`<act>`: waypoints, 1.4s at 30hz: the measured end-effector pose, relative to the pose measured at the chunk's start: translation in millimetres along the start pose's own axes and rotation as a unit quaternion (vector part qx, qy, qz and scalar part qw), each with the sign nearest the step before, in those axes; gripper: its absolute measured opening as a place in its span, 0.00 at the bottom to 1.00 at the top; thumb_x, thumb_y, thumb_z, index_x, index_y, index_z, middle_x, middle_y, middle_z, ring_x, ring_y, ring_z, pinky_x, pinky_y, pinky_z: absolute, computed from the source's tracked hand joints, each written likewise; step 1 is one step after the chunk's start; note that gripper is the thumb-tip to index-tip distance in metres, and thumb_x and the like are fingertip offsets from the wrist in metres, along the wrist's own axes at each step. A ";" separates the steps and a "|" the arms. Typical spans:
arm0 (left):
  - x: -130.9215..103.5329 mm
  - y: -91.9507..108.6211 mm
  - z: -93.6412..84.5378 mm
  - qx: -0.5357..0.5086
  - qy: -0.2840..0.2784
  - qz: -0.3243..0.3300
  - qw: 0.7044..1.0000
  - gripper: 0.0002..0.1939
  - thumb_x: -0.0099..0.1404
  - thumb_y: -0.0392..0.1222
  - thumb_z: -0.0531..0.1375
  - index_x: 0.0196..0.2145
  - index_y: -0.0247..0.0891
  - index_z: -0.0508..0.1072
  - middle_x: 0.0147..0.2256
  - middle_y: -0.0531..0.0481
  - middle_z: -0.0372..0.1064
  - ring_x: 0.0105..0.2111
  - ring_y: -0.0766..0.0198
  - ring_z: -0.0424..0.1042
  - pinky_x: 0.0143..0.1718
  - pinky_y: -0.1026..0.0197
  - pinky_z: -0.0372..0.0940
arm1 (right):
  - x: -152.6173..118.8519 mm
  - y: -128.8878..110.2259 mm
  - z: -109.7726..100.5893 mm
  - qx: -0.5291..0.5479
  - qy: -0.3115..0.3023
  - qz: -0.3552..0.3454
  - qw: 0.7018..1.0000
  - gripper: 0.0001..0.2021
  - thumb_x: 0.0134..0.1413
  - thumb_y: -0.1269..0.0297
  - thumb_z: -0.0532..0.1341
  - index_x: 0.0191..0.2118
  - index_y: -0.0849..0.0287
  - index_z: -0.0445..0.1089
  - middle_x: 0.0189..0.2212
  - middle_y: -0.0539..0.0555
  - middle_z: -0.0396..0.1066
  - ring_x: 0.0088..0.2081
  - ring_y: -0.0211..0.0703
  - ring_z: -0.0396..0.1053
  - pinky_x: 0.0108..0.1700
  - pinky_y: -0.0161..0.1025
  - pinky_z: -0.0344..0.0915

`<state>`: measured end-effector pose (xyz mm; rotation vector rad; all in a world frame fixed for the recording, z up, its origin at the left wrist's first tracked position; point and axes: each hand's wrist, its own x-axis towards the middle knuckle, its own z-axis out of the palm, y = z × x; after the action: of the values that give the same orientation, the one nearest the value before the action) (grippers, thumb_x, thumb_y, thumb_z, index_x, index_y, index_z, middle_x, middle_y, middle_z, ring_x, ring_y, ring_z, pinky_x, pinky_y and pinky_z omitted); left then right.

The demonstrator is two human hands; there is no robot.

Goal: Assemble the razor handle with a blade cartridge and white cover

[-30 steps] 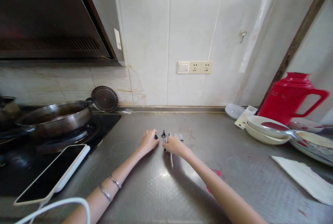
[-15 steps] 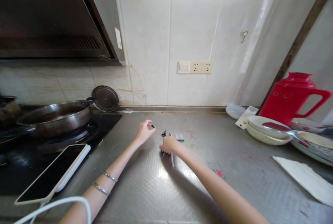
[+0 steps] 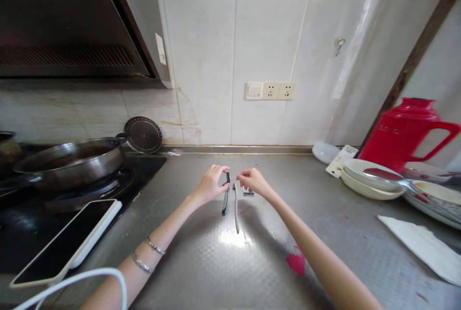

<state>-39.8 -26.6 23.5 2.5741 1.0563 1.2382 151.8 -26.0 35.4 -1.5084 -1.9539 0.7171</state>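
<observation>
Two hands at work, both out over the counter [image 3: 201, 262]. Your left hand [image 3: 211, 184] has thumb and fingertips pinched on a small black piece [image 3: 228, 177], one end to each side, so that grip is only as wide as the piece. Your right hand [image 3: 254, 181] is just right of that pinch, fingers curled in and nearly together; can't tell whether anything small is in them.

Just below your left pinch, a thin dark stick [image 3: 225, 203] lies pointing toward you; whether its top touches the black piece, can't tell. Right of it, between your two grips and running lower, a pale stick [image 3: 236, 210] lies apart from it. Under your right fingertips, a small clear piece [image 3: 248, 193] with a dark edge, partly hidden.

Progress, my judgement: partway. Black piece is in hand; dark stick, pale stick and clear piece lie separate on the metal, so handling of those looks unfinished. Can't tell if black piece and dark stick are joined.

Well left of your left grip: phone [image 3: 66, 245] and pan [image 3: 82, 173]. Well right of your right: red flask [image 3: 399, 130], bowls [image 3: 367, 187], napkin [image 3: 421, 247].
</observation>
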 end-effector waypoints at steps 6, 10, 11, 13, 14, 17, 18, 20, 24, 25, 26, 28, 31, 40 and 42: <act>11.2 1.9 24.2 -0.132 0.023 -0.085 0.987 0.23 0.52 0.37 0.63 0.46 0.39 0.62 0.40 0.47 0.68 0.41 0.62 0.67 0.44 0.57 0.61 | -11.3 13.2 -10.6 0.100 0.106 -0.180 0.973 0.11 0.49 0.66 0.57 0.36 0.61 0.74 0.27 0.53 0.72 0.27 0.37 0.68 0.26 0.31 0.64; 15.8 0.6 32.6 -0.160 0.013 -0.092 0.983 0.23 0.52 0.37 0.63 0.45 0.38 0.62 0.39 0.47 0.68 0.40 0.62 0.68 0.44 0.57 0.61 | -15.6 18.9 -13.1 0.058 0.134 -0.243 0.959 0.10 0.50 0.70 0.57 0.36 0.59 0.75 0.28 0.52 0.72 0.31 0.37 0.67 0.36 0.35 0.63; 16.2 0.9 33.8 -0.161 0.010 -0.092 0.983 0.23 0.52 0.38 0.63 0.45 0.38 0.62 0.39 0.47 0.68 0.40 0.62 0.68 0.44 0.58 0.61 | -16.1 20.7 -13.0 0.048 0.133 -0.249 0.958 0.11 0.50 0.70 0.57 0.37 0.58 0.75 0.29 0.52 0.71 0.31 0.37 0.67 0.36 0.34 0.63; 16.6 2.3 35.3 -0.159 -0.001 -0.099 0.982 0.24 0.51 0.38 0.63 0.46 0.38 0.62 0.39 0.47 0.69 0.40 0.62 0.68 0.44 0.58 0.61 | -17.0 24.4 -12.6 0.024 0.119 -0.251 0.960 0.12 0.51 0.70 0.57 0.40 0.57 0.74 0.32 0.53 0.71 0.31 0.36 0.67 0.36 0.33 0.63; 16.7 3.3 35.8 -0.158 -0.006 -0.104 0.982 0.24 0.51 0.38 0.63 0.46 0.38 0.62 0.38 0.48 0.69 0.40 0.61 0.68 0.44 0.58 0.61 | -17.5 26.1 -12.4 0.009 0.106 -0.247 0.963 0.12 0.51 0.70 0.57 0.40 0.56 0.74 0.33 0.53 0.70 0.32 0.36 0.67 0.36 0.33 0.62; 17.2 6.8 36.2 -0.159 -0.024 -0.123 0.979 0.25 0.50 0.38 0.64 0.46 0.39 0.61 0.38 0.48 0.69 0.40 0.61 0.68 0.43 0.58 0.61 | -19.2 28.8 -12.6 -0.040 0.071 -0.227 0.971 0.11 0.51 0.69 0.59 0.40 0.55 0.74 0.37 0.53 0.70 0.33 0.37 0.68 0.37 0.33 0.62; 17.5 8.0 36.2 -0.160 -0.029 -0.126 0.979 0.25 0.50 0.38 0.64 0.46 0.39 0.61 0.37 0.48 0.69 0.40 0.61 0.68 0.43 0.58 0.61 | -19.9 28.9 -12.9 -0.052 0.065 -0.221 0.972 0.10 0.51 0.68 0.59 0.39 0.55 0.74 0.38 0.53 0.70 0.34 0.37 0.68 0.37 0.33 0.62; 18.1 9.9 36.4 -0.163 -0.038 -0.130 0.977 0.26 0.49 0.38 0.64 0.46 0.38 0.61 0.37 0.49 0.69 0.39 0.61 0.68 0.42 0.58 0.61 | -21.1 28.4 -13.3 -0.069 0.063 -0.219 0.971 0.09 0.51 0.67 0.59 0.39 0.56 0.74 0.38 0.53 0.70 0.34 0.37 0.68 0.38 0.33 0.62; 18.9 9.4 40.0 -0.189 -0.038 -0.138 0.971 0.25 0.50 0.39 0.64 0.45 0.36 0.62 0.36 0.47 0.70 0.38 0.61 0.69 0.41 0.59 0.60 | -22.7 26.8 -13.3 -0.073 0.069 -0.238 0.966 0.09 0.53 0.66 0.58 0.39 0.56 0.74 0.39 0.53 0.70 0.34 0.36 0.68 0.38 0.33 0.62; 19.0 8.0 41.3 -0.203 -0.041 -0.142 0.968 0.25 0.50 0.40 0.64 0.45 0.36 0.62 0.36 0.47 0.71 0.38 0.62 0.69 0.40 0.59 0.60 | -22.9 26.5 -13.2 -0.067 0.071 -0.242 0.965 0.09 0.54 0.66 0.58 0.38 0.56 0.74 0.38 0.53 0.71 0.34 0.36 0.68 0.38 0.33 0.62; 19.3 6.3 42.5 -0.221 -0.047 -0.148 0.963 0.24 0.51 0.41 0.64 0.45 0.35 0.62 0.35 0.47 0.71 0.37 0.62 0.70 0.40 0.59 0.60 | -22.9 26.4 -13.1 -0.058 0.073 -0.243 0.965 0.09 0.54 0.65 0.57 0.38 0.56 0.74 0.38 0.54 0.71 0.34 0.36 0.68 0.38 0.33 0.62; 20.2 2.3 43.7 -0.264 -0.063 -0.164 0.948 0.23 0.54 0.43 0.62 0.46 0.35 0.63 0.35 0.46 0.72 0.36 0.62 0.71 0.39 0.59 0.61 | -22.5 26.7 -12.9 -0.024 0.084 -0.240 0.967 0.09 0.54 0.64 0.57 0.36 0.57 0.75 0.36 0.54 0.72 0.34 0.37 0.68 0.36 0.33 0.63; 22.3 -3.3 42.0 -0.309 -0.069 -0.181 0.931 0.17 0.59 0.46 0.58 0.43 0.34 0.67 0.37 0.43 0.73 0.38 0.61 0.72 0.40 0.59 0.63 | -20.2 29.1 -13.2 0.064 0.113 -0.194 0.972 0.11 0.52 0.60 0.59 0.35 0.60 0.75 0.32 0.55 0.73 0.33 0.39 0.68 0.30 0.32 0.64; 24.3 -2.1 40.1 -0.260 -0.037 -0.201 0.944 0.12 0.55 0.43 0.61 0.34 0.33 0.74 0.33 0.44 0.75 0.34 0.60 0.72 0.38 0.59 0.65 | -12.8 33.6 -9.5 0.276 0.063 -0.067 0.957 0.18 0.43 0.54 0.62 0.35 0.65 0.74 0.28 0.54 0.73 0.26 0.35 0.65 0.19 0.28 0.61; 23.9 2.0 40.7 -0.274 -0.058 -0.213 0.936 0.12 0.53 0.43 0.62 0.33 0.33 0.75 0.32 0.44 0.75 0.33 0.61 0.72 0.36 0.60 0.65 | -13.1 32.2 -7.2 0.294 0.063 -0.054 0.952 0.18 0.42 0.54 0.62 0.35 0.65 0.74 0.28 0.54 0.73 0.26 0.35 0.65 0.20 0.28 0.61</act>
<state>0.8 -5.1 12.7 1.8541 0.9951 1.0596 181.2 -31.0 16.2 -1.0446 -1.5239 1.0136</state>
